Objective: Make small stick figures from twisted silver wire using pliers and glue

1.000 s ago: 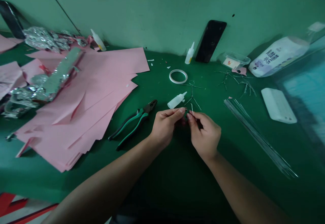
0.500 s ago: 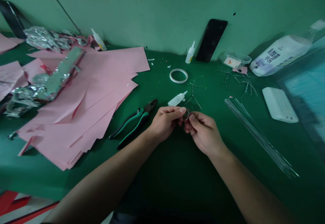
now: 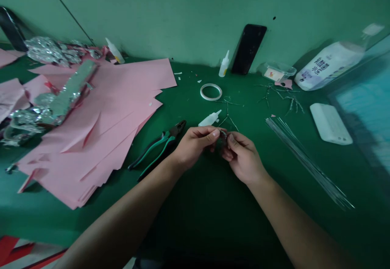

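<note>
My left hand (image 3: 195, 147) and my right hand (image 3: 243, 158) meet above the green mat (image 3: 195, 216), their fingertips pinching a small twisted wire piece (image 3: 224, 135) that is mostly hidden by my fingers. Just beyond them lies a thin wire figure (image 3: 228, 114) with spread legs. A white glue bottle (image 3: 209, 119) lies on its side next to that figure. Left of my left hand rest green-handled pliers (image 3: 158, 150), not touching it.
A stack of pink paper (image 3: 91, 135) and crumpled foil (image 3: 57, 98) fill the left. Along the wall are a tape roll (image 3: 211, 92), a black phone (image 3: 248, 49) and a plastic tub (image 3: 276, 72). More wire figures (image 3: 278, 96), straight wires (image 3: 307, 161) and a white box (image 3: 330, 123) lie right.
My hands have drawn a little closer, and the wire end that stood above my fingers is no longer visible. The whole scene sits slightly further left in the view.
</note>
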{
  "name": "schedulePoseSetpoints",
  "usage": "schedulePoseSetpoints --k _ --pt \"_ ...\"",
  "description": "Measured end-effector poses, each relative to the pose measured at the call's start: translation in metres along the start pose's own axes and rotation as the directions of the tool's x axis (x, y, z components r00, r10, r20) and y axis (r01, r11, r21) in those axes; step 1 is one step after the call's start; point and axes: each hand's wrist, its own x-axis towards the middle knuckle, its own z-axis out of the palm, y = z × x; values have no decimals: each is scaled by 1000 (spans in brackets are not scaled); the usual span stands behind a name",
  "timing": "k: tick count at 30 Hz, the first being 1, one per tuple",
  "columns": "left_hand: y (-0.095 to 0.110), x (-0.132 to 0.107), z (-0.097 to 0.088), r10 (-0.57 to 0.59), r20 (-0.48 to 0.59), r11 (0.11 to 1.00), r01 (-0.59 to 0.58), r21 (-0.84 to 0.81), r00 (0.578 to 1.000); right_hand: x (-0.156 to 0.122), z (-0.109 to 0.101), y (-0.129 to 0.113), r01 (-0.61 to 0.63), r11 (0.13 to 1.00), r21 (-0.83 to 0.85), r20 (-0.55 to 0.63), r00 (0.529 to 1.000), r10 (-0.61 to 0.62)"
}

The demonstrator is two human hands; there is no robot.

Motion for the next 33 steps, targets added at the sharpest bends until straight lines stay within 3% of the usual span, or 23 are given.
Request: schedulePoseSetpoints --k 3,7,12,16,19,21,24,26,27,29,33 --pt "-2 1 1 34 -34 999 -34 15 999 -1 0 1 185 940 -287 -78 973 -216" --pt "-4 0 4 28 -110 998 -34 -49 994 -7 3 -1 318 750 -580 -39 909 -415" --pt "-3 -2 6 61 -168 998 -59 19 984 -11 5 -1 396 551 -735 9 818 -575" --pt "-1 -4 6 100 -151 989 -80 127 983 -11 6 -2 424 442 -790 57 770 -636" --pt "0 -4 7 126 -138 970 -93 223 982 -11 6 -2 431 410 -804 83 764 -640" --pt "1 -4 7 116 -149 972 -82 219 982 -11 5 -3 435 436 -788 102 791 -604" --pt "3 -4 7 4 -142 996 8 87 990 -12 3 -3 436 539 -720 143 855 -499" --pt "5 -3 5 -110 -125 993 105 -45 986 -12 1 -4 448 561 -696 140 851 -506" --pt "6 -3 4 -160 -115 983 148 -105 980 -12 0 -5 472 530 -705 144 826 -544" --pt "9 -3 1 -236 -90 959 216 -184 968 -10 -4 -8 550 354 -757 240 737 -632" --pt "13 -4 -4 -309 -28 937 300 -178 951 -3 -10 -19 631 -175 -756 591 542 -598"
